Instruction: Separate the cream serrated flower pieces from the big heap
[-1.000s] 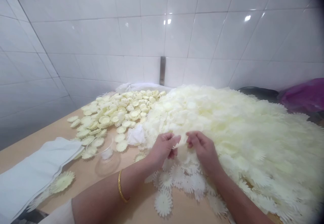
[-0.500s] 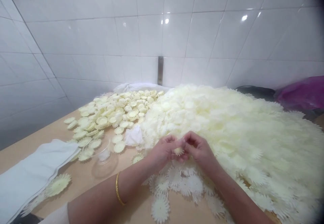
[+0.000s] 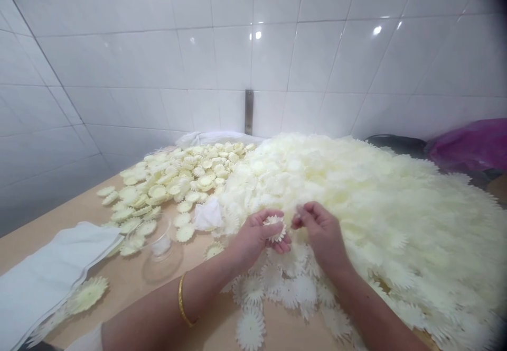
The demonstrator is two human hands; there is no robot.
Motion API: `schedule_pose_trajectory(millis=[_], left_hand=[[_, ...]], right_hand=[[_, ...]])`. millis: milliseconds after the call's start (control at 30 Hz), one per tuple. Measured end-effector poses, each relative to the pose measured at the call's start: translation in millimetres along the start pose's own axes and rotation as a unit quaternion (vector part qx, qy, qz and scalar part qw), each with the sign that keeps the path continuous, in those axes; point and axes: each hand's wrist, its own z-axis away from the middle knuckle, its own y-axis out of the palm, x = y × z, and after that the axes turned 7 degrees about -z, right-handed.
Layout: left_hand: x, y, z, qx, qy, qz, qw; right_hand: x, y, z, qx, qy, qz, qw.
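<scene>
In my left hand point(image 3: 257, 234) is a small cream flower-shaped disc point(image 3: 276, 229) with a notched edge, the thumb pressing across it. My right hand point(image 3: 320, 229) is just to the right, apart from the disc, with thumb and fingertips pinched. Whatever is in that pinch, if anything, is too small and blurred to name. Beneath both hands lie several loose thin flower cutouts point(image 3: 273, 282) with fringed edges. Right behind them rises a big heap of pale yellow cutouts point(image 3: 336, 182).
Thicker flower discs point(image 3: 170, 182) pile up on the wooden table point(image 3: 130, 298) at left. Nearer are a clear dish point(image 3: 161, 261), a crumpled white tissue point(image 3: 208, 214) and a white cloth point(image 3: 51, 271). Behind stands a tiled wall point(image 3: 158, 55); a purple bag point(image 3: 471, 145) sits far right.
My hands, together before, have parted: the right has moved off to the right in a pinch. More of the disc in my left hand now shows. The view has shifted slightly.
</scene>
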Motion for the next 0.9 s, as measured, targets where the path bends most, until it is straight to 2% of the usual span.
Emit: schedule_pose_trajectory(millis=[67, 133, 267, 433, 533, 633, 800, 900], left_hand=[[0.6, 0.1, -0.9, -0.016, -0.005, -0.001, 1.000], [0.7, 1.1, -1.4, -0.025, -0.008, -0.001, 1.000], [1.2, 2.5, -1.8, -0.036, -0.006, -0.018, 0.999], [1.6, 2.5, -1.2, -0.046, -0.005, -0.064, 0.997], [0.1, 5.2, 1.0, -0.051, -0.009, -0.081, 0.995], [-0.9, 8.6, 3.7, -0.062, -0.012, -0.113, 0.992], [6.4, 7.8, 4.6, -0.072, -0.015, -0.171, 0.983], [11.5, 5.2, 3.1, -0.088, -0.054, -0.156, 0.982]], right_hand=[[-4.9, -5.4, -4.5, -0.059, -0.024, 0.057, 0.996], [-10.8, -9.3, -7.6, -0.088, -0.058, 0.119, 0.987], [-14.8, -9.1, -6.4, -0.090, -0.122, 0.171, 0.974], [-5.2, -2.4, 0.5, 0.018, -0.081, 0.085, 0.993], [-3.9, -0.1, 2.5, 0.085, -0.065, 0.035, 0.994], [-4.5, 0.9, 3.3, 0.125, -0.063, 0.018, 0.990], [0.2, 2.7, 4.6, 0.204, -0.021, -0.008, 0.979], [3.3, 3.9, 5.7, 0.201, -0.019, -0.004, 0.979]])
